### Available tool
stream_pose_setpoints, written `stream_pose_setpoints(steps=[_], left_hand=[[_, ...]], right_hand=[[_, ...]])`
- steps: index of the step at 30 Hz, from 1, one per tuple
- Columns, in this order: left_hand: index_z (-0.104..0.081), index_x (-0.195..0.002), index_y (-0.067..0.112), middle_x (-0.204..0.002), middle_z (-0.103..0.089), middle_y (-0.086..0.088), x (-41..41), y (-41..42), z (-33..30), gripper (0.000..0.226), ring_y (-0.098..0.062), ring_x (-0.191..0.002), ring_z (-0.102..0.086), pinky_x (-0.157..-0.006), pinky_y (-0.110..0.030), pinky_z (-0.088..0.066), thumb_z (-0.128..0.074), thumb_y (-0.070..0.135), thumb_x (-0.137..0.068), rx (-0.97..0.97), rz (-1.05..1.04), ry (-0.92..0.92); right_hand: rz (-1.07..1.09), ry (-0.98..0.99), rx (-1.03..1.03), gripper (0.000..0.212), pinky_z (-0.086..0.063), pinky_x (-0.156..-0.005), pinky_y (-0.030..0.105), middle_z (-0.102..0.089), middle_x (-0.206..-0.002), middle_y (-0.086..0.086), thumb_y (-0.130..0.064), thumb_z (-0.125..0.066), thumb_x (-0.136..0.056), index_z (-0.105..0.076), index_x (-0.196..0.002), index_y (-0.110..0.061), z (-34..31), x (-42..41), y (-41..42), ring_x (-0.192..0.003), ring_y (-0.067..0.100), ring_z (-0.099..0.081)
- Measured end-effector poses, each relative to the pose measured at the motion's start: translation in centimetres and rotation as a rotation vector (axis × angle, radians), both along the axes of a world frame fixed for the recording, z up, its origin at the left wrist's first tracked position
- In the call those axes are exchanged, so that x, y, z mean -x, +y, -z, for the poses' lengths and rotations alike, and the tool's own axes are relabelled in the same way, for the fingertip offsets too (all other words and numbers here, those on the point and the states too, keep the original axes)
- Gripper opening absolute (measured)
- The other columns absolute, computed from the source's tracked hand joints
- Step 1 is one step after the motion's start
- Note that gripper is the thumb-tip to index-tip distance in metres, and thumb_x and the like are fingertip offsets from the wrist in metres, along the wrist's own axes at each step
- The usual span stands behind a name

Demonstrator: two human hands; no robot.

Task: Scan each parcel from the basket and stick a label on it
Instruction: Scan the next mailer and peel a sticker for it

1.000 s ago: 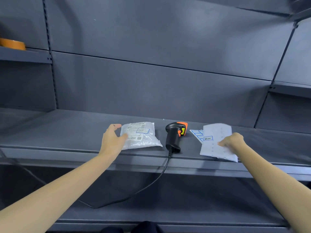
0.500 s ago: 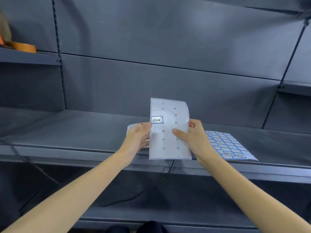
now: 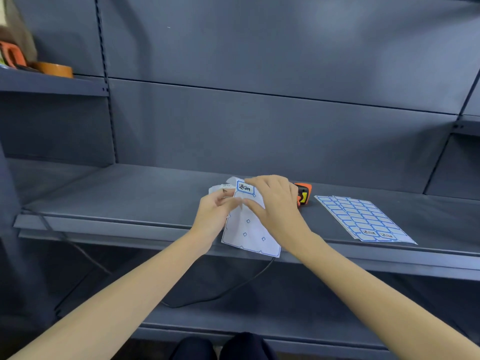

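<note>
Both hands hold a nearly used-up white label sheet (image 3: 249,231) over the grey shelf (image 3: 130,203). One blue-bordered label (image 3: 245,188) sits near its top. My left hand (image 3: 215,213) pinches the sheet's left edge, and my right hand (image 3: 275,203) pinches it near the label. Only a corner of the white parcel (image 3: 217,188) shows behind my left hand. The black and orange scanner (image 3: 303,194) lies mostly hidden behind my right hand.
Fuller label sheets (image 3: 363,219) lie on the shelf to the right. The scanner cable (image 3: 220,294) hangs below the shelf edge. An orange tape roll (image 3: 53,69) and an orange tool (image 3: 11,54) sit on the upper left shelf.
My right hand lifted the label sheet from the right and brought it in front of the parcel. My left hand left the parcel and took the sheet. The sheet has tilted down now.
</note>
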State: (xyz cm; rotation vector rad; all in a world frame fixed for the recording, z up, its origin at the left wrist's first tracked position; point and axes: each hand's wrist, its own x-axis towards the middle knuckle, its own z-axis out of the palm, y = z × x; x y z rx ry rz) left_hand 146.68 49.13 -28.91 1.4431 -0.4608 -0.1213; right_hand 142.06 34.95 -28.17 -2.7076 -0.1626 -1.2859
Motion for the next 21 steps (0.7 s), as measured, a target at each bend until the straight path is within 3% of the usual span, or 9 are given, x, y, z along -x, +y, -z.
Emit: stream_pose_setpoints(steps=[2, 4, 7, 11, 16, 18, 19, 21], left_hand=[[-0.072, -0.093, 0.02, -0.089, -0.075, 0.002, 0.0, 0.0, -0.1, 0.015, -0.02, -0.094, -0.067, -0.091, -0.039, -0.048, -0.061, 0.009, -0.091, -0.001, 0.009, -0.032], [-0.07, -0.091, 0.022, -0.087, -0.075, 0.004, 0.0, 0.1, -0.1, 0.015, -0.013, -0.088, -0.067, -0.082, -0.032, -0.049, -0.061, 0.011, -0.092, -0.003, 0.006, -0.059], [-0.068, -0.094, 0.022, -0.091, -0.073, 0.008, -0.1, 0.3, -0.1, 0.015, 0.0, -0.079, -0.064, -0.068, -0.017, -0.043, -0.059, 0.01, -0.093, -0.032, -0.008, -0.102], [-0.066, -0.109, 0.013, -0.102, -0.073, 0.002, -0.2, 0.7, 0.0, 0.017, -0.01, -0.098, -0.065, -0.086, -0.024, -0.046, -0.059, 0.012, -0.094, -0.076, -0.023, -0.149], [-0.065, -0.111, 0.02, -0.1, -0.074, 0.005, -0.1, 1.0, 0.1, 0.02, -0.011, -0.096, -0.067, -0.084, -0.028, -0.049, -0.056, 0.011, -0.095, -0.066, -0.016, -0.148], [-0.066, -0.109, 0.021, -0.1, -0.074, 0.004, -0.3, 1.1, 0.2, 0.02, -0.009, -0.091, -0.068, -0.078, -0.028, -0.049, -0.056, 0.01, -0.095, -0.046, -0.033, -0.128], [-0.066, -0.109, 0.021, -0.099, -0.074, 0.005, -0.3, 1.1, 0.2, 0.021, -0.008, -0.088, -0.068, -0.075, -0.028, -0.049, -0.056, 0.009, -0.095, -0.036, -0.044, -0.114], [-0.065, -0.111, 0.018, -0.096, -0.074, 0.004, -0.4, 1.4, 0.4, 0.022, -0.009, -0.084, -0.069, -0.072, -0.029, -0.05, -0.055, 0.007, -0.095, -0.016, -0.062, -0.082]], right_hand=[[0.006, -0.008, 0.035, 0.027, -0.018, -0.084, 0.026, -0.063, -0.105, -0.005, -0.039, -0.06, -0.09, -0.067, -0.11, -0.022, -0.6, -0.3, 0.3, -0.106, 0.016, -0.044], [0.019, -0.006, 0.059, 0.023, -0.016, -0.081, 0.025, -0.066, -0.098, -0.007, -0.038, -0.062, -0.09, -0.07, -0.106, -0.023, -1.1, -0.4, 0.3, -0.104, 0.02, -0.052], [0.038, 0.074, 0.052, 0.022, -0.016, -0.084, 0.026, -0.066, -0.098, -0.01, -0.038, -0.056, -0.094, -0.069, -0.107, -0.027, -2.2, -0.3, 0.4, -0.106, 0.015, -0.049], [0.0, 0.113, -0.022, 0.018, -0.013, -0.081, 0.024, -0.067, -0.091, -0.011, -0.033, -0.054, -0.096, -0.071, -0.101, -0.028, -2.8, -0.1, 0.5, -0.102, 0.01, -0.045], [-0.11, 0.234, -0.377, 0.014, -0.032, -0.085, 0.022, -0.069, -0.088, -0.015, -0.027, -0.059, -0.093, -0.072, -0.09, -0.024, -3.4, -0.1, 0.6, -0.086, 0.001, -0.057], [-0.174, 0.268, -0.579, 0.011, -0.039, -0.067, 0.01, -0.07, -0.084, -0.014, -0.026, -0.063, -0.091, -0.074, -0.09, -0.022, -3.6, 0.1, 0.6, -0.072, -0.007, -0.057], [-0.192, 0.275, -0.663, 0.011, -0.04, -0.062, 0.008, -0.071, -0.085, -0.014, -0.026, -0.065, -0.09, -0.074, -0.09, -0.021, -3.7, 0.1, 0.6, -0.072, -0.008, -0.058], [-0.228, 0.28, -0.811, 0.01, -0.045, -0.069, 0.011, -0.072, -0.089, -0.012, -0.024, -0.067, -0.088, -0.075, -0.091, -0.021, -3.6, 0.0, 0.4, -0.085, 0.0, -0.064]])
